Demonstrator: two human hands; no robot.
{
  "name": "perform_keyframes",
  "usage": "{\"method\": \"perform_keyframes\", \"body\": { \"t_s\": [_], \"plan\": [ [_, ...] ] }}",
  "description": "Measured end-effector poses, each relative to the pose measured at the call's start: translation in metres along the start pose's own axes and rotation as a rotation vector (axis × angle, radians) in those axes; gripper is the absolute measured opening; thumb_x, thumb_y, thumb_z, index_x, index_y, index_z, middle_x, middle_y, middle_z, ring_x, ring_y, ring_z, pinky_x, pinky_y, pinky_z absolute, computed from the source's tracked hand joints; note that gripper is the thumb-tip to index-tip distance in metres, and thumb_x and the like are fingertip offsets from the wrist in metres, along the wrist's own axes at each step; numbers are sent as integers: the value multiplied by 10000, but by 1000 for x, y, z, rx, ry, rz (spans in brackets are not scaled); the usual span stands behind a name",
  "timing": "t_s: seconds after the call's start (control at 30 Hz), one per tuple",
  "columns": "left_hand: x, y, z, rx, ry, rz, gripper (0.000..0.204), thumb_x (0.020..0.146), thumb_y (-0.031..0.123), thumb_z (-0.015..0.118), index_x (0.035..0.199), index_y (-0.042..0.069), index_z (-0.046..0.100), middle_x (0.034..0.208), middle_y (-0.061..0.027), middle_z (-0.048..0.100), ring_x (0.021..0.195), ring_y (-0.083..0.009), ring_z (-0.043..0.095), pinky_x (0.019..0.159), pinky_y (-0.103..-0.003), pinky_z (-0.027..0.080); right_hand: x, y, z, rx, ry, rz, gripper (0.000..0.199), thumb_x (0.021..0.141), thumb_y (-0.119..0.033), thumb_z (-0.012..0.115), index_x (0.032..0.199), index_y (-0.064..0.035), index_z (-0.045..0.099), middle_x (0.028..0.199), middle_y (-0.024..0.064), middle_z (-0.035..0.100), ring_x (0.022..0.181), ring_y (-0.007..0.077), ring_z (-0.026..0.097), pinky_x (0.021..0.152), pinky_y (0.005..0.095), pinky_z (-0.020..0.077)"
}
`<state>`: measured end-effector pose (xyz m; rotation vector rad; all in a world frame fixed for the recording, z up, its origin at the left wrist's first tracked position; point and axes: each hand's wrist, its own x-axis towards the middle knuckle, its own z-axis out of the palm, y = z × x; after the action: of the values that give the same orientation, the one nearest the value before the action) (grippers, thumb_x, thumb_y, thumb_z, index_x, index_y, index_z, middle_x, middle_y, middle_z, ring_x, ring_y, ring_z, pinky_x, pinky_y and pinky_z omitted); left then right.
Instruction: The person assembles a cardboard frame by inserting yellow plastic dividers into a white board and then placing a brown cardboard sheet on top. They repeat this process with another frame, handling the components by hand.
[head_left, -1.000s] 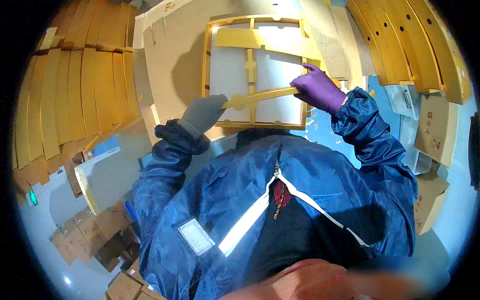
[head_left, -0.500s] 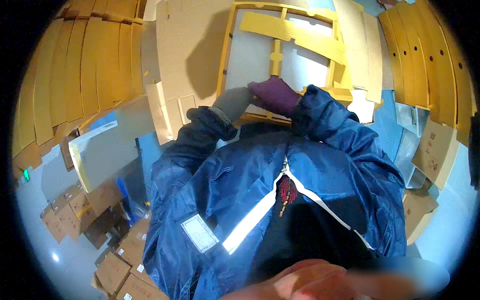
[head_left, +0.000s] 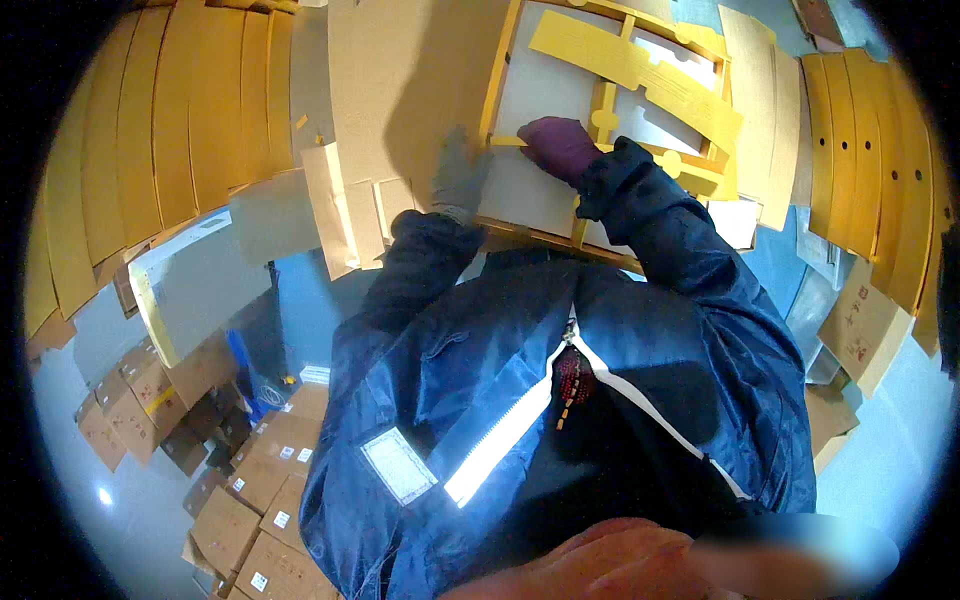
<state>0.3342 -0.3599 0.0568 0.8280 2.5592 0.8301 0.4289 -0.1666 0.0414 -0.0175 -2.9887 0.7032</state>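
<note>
A shallow box with yellow walls (head_left: 500, 70) and a pale bottom lies in front of me, split by yellow cardboard dividers (head_left: 603, 103). A wider notched yellow strip (head_left: 635, 66) rests slantwise across its far part. My right hand (head_left: 562, 150), in a purple glove, is closed on a crosswise cardboard divider inside the box; its fingertips are partly hidden. My left hand (head_left: 462, 180), in a grey glove, is beside the box's left wall, over the brown cardboard. Motion smears its fingers, so I cannot make out anything in them.
Flat brown cardboard (head_left: 370, 100) lies under and left of the box. Stacks of yellow-brown cardboard stand at left (head_left: 180, 130) and right (head_left: 865, 150). A pale panel (head_left: 220, 280) leans at left, with several closed cartons (head_left: 270, 470) below it. Another carton (head_left: 862, 325) is at right.
My left hand has moved away from my right hand, to the box's left wall. A crosswise divider now runs from my right hand. The box appears farther right in view.
</note>
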Motion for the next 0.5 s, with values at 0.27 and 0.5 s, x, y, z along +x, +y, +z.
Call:
{"method": "perform_keyframes", "body": {
  "t_s": [0.27,0.5],
  "plan": [
    [-8,-48,49,5,80,-23,389,985,368,532,1152,22,594,1015,-243,629,937,-439,609,795,-500,500,15,-6,13,34,-22,20,179,870,-212,626,976,-70,657,957,146,648,922,359,646,777,475,539],
    [3,-34,46,83,20,-24,402,981,378,533,1156,21,593,1040,-246,629,937,-445,608,791,-521,494,23,-21,6,-24,-122,150,242,847,-253,665,991,-59,654,1006,165,650,964,371,644,807,485,543]
  ]
}}
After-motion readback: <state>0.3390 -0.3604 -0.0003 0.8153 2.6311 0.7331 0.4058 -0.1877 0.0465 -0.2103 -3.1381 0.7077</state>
